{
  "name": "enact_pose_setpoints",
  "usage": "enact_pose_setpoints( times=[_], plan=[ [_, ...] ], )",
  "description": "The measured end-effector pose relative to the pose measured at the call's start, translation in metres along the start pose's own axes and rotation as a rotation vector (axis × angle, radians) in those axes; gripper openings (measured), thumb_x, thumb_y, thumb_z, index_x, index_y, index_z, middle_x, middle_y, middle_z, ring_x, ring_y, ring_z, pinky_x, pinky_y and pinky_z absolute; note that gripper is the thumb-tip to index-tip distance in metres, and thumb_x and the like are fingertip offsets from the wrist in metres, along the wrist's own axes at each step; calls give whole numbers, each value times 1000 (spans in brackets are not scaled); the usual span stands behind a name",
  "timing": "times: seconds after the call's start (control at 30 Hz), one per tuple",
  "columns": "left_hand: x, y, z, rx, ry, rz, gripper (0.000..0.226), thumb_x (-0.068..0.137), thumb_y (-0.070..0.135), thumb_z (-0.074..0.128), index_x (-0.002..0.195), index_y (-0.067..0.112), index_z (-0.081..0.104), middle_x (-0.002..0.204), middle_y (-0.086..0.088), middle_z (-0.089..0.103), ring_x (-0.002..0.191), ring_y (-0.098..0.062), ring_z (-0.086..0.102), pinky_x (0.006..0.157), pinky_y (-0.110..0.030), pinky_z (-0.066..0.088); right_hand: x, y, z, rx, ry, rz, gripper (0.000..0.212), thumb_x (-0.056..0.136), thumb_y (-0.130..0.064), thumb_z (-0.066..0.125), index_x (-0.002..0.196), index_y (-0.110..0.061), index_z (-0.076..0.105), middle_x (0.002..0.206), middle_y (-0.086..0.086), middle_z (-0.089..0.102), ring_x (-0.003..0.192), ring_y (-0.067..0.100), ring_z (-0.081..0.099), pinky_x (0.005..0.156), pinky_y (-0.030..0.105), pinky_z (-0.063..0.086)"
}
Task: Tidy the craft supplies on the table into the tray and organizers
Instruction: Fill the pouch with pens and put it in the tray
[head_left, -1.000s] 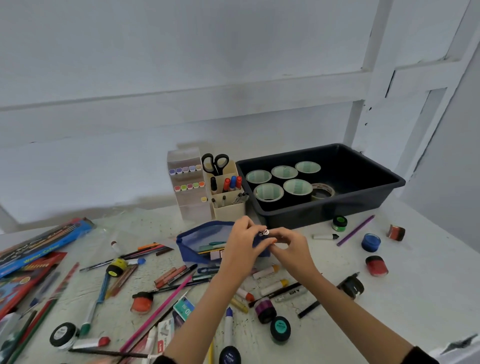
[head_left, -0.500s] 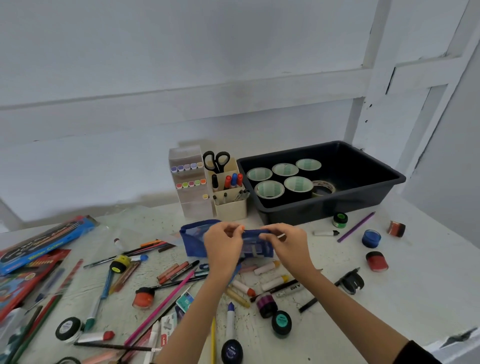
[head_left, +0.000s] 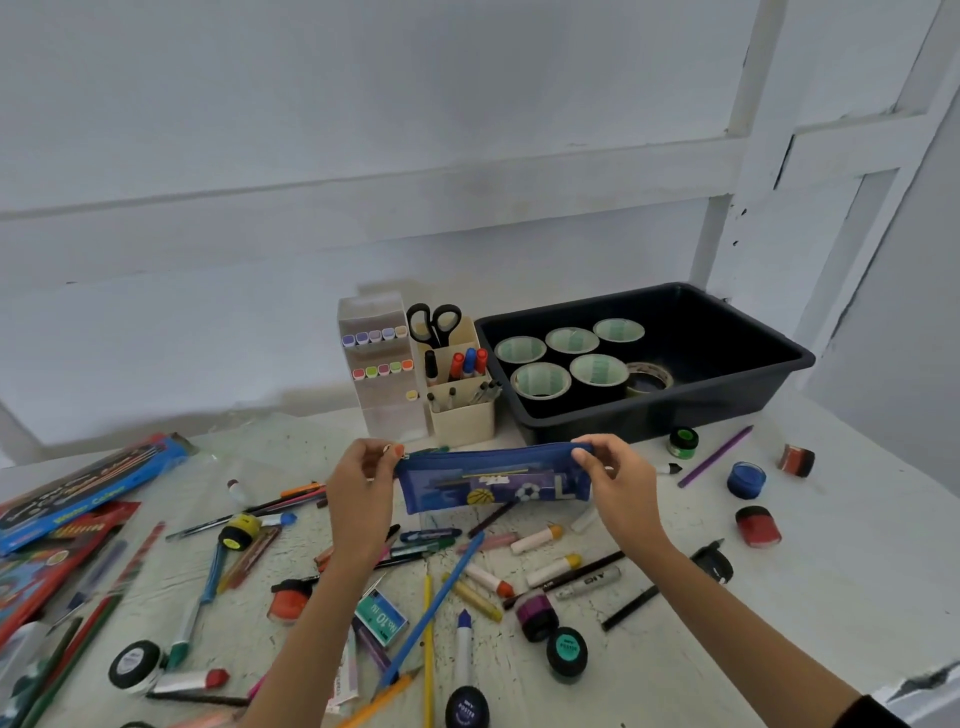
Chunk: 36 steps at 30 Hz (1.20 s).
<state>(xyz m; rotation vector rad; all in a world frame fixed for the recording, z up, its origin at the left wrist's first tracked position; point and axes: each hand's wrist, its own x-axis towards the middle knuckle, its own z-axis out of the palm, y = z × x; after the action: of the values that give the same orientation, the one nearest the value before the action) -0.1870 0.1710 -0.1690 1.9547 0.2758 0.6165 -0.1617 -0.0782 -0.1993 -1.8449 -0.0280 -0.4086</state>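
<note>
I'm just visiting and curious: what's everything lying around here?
pencil pouch: one, blue mesh, held above the table centre
tray: one, black, back right
tape rolls: six in tray
organizers: two, pale, left of tray
scissors: one, black handles, in organizer
paint pots: several, scattered
pencils and markers: many, loose
boxes: some, left edge
left hand: grips pouch's zipper end
right hand: grips other end

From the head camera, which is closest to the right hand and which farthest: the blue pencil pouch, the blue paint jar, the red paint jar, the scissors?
1. Blue pencil pouch: held in the right hand.
2. Blue paint jar: right of it.
3. Red paint jar: right, lower; close to the blue jar's rank.
4. Scissors: far back, left.
</note>
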Motion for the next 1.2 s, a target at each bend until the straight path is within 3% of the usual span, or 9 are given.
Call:
enact_pose_setpoints(
  times=[0.07,0.13,0.23,0.4,0.7,0.8,0.93,1.07,1.2],
  plan=[
    [2,15,-5,-28,7,66,5,93,17,56,92,13,58,85,2,61,82,-17,60,66,-17,52,3,-10,-6,42,21,-46,11,91,-10,57,92,-21,61,83,-7,64,76,7,59,61,12,47],
    [5,35,-7,-65,-23,118,7,88,21,62,92,17,59,84,8,61,79,-7,59,63,-12,50,11,-25,-13,89,45,-81,10,92,-11,56,94,-18,62,85,-4,63,76,2,60,61,11,48],
    [12,65,-2,-123,-91,207,23,79,18,72,101,17,64,86,7,65,76,-2,61,67,-15,53,35,-50,-30,108,83,-149,10,92,-11,54,97,-17,61,89,-6,60,79,1,59,66,13,51],
    [33,107,32,-173,-123,300,29,74,21,77,101,18,67,85,6,66,74,-2,61,68,-15,53,99,-70,-61,117,202,-187,12,92,-13,57,98,-20,64,87,-1,65,77,6,61,71,17,51],
    [68,110,136,-143,-195,307,31,75,17,77,102,5,67,88,-3,64,79,-11,59,67,-10,47,176,-16,-94,81,214,-8,14,92,-7,57,96,-18,66,92,10,66,83,18,60,78,32,52],
    [68,92,155,-68,-295,316,20,79,12,73,97,7,66,93,-4,63,85,-14,58,75,-17,47,178,12,-100,-32,126,60,14,91,-6,58,96,-16,67,94,8,66,89,19,60,78,28,48],
    [64,69,165,147,-421,319,13,84,10,66,96,4,67,96,-7,58,87,-13,52,75,-8,38,178,33,-104,-290,-46,80,13,88,-7,62,98,-8,70,92,9,66,86,17,59,79,29,46],
    [62,64,171,398,-521,305,17,90,11,58,104,2,63,108,-10,52,98,-21,53,87,-26,41,185,38,-103,-605,-248,105,13,87,-17,65,97,-14,71,92,4,68,86,17,60,82,34,50],
    [70,70,183,769,-645,329,25,91,12,58,115,4,54,121,-12,48,107,-26,50,92,-35,43,187,34,-100,-702,-259,127,12,86,-24,66,95,-19,72,91,-1,66,88,16,60,79,34,51]
  ],
)
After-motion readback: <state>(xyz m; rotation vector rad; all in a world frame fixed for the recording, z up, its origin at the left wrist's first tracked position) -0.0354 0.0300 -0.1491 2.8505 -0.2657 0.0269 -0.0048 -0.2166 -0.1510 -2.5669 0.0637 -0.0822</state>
